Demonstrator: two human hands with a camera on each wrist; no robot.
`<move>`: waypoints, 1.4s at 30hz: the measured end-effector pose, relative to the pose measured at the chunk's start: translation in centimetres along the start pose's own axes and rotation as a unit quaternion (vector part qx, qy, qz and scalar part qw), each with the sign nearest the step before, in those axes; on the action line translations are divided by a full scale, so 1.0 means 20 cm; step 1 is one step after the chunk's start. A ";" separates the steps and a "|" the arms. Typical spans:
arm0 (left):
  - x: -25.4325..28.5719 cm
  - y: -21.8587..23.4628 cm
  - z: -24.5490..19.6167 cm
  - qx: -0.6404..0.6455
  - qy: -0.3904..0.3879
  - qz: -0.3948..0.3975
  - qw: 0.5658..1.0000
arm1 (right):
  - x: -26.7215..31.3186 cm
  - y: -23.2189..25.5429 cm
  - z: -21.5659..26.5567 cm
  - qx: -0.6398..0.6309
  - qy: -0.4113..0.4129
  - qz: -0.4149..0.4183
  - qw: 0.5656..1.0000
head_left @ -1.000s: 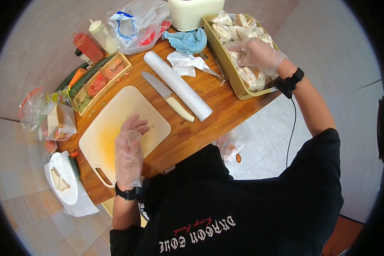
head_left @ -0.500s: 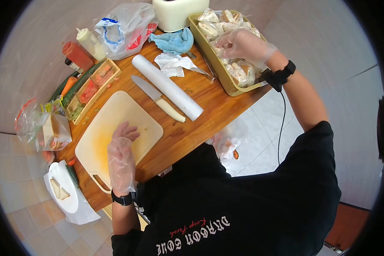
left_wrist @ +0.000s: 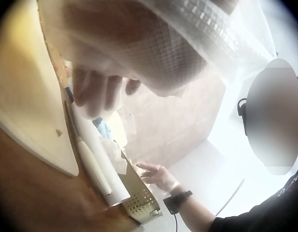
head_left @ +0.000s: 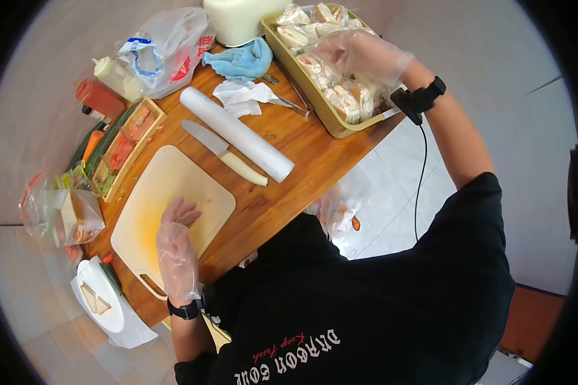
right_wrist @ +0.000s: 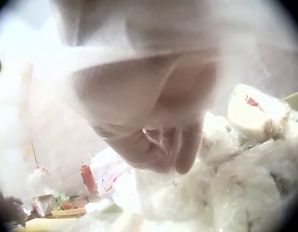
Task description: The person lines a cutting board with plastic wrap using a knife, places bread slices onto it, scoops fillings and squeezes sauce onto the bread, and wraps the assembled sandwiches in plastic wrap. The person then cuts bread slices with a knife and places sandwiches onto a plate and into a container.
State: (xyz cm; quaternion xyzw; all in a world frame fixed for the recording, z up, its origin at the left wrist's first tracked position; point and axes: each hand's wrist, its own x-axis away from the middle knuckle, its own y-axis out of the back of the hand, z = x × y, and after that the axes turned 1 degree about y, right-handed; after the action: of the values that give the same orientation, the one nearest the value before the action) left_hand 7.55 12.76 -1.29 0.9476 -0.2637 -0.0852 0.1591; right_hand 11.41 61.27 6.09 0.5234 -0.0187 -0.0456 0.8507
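Observation:
Both hands wear clear plastic gloves. My right hand point(head_left: 369, 58) is over the olive-green basket point(head_left: 337, 125), its fingers reaching down among sandwiches point(head_left: 343, 102) wrapped in clear film. In the right wrist view its fingertips point(right_wrist: 183, 166) are right at the top of a wrapped sandwich point(right_wrist: 182, 193). Over the near part of the cream cutting board point(head_left: 202, 176), my left hand point(head_left: 176, 250) hovers with loosely bent fingers and nothing in them. An orange-yellow stain marks the board. Beside it lie a knife point(head_left: 241, 167) with a cream handle and a white roll point(head_left: 237, 135).
A blue cloth point(head_left: 241, 61), white tissue point(head_left: 244, 96) and tongs point(head_left: 295, 106) lie by the basket. A wooden tray point(head_left: 138, 141) of fillings, sauce bottles point(head_left: 99, 99) and a plastic bag point(head_left: 170, 51) stand farther back. Bread pieces point(head_left: 95, 300) rest on a white plate at left.
The head view has shifted, so the table sits farther left in it. My right hand stays over the basket, its fingers stretching out more among the sandwiches. My left hand stays over the board.

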 end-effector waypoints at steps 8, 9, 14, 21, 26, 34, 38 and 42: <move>-0.02 -0.02 0.00 0.059 0.015 -0.007 0.998 | -0.01 -0.06 0.04 -0.098 -0.026 0.002 0.995; -0.02 -0.02 0.00 0.059 0.015 -0.007 0.998 | -0.01 -0.05 0.03 -0.005 0.088 -0.005 0.996; -0.02 -0.05 0.00 0.050 0.025 -0.009 0.998 | -0.06 -0.05 0.03 0.046 0.144 0.001 0.989; -0.02 -0.04 0.00 0.029 0.041 -0.010 0.999 | -0.09 -0.07 -0.05 0.053 0.169 0.017 0.984; -0.02 -0.04 0.00 0.033 0.046 -0.015 0.998 | -0.07 -0.01 -0.07 0.002 0.111 0.026 0.993; -0.02 -0.02 0.03 -0.011 0.011 0.001 1.000 | -0.05 -0.06 0.08 0.065 0.092 -0.040 0.993; 0.00 -0.02 0.03 -0.003 0.012 0.000 1.000 | -0.10 -0.10 0.00 0.066 0.139 -0.031 0.988; 0.01 -0.01 0.03 -0.018 0.022 0.001 1.000 | -0.11 -0.11 0.06 0.105 0.097 -0.037 0.989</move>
State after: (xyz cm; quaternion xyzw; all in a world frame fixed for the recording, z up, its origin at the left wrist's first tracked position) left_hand 7.64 12.65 -1.86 0.9459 -0.2598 -0.0688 0.1817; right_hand 9.01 59.41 4.67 0.6117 0.0788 -0.0237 0.7868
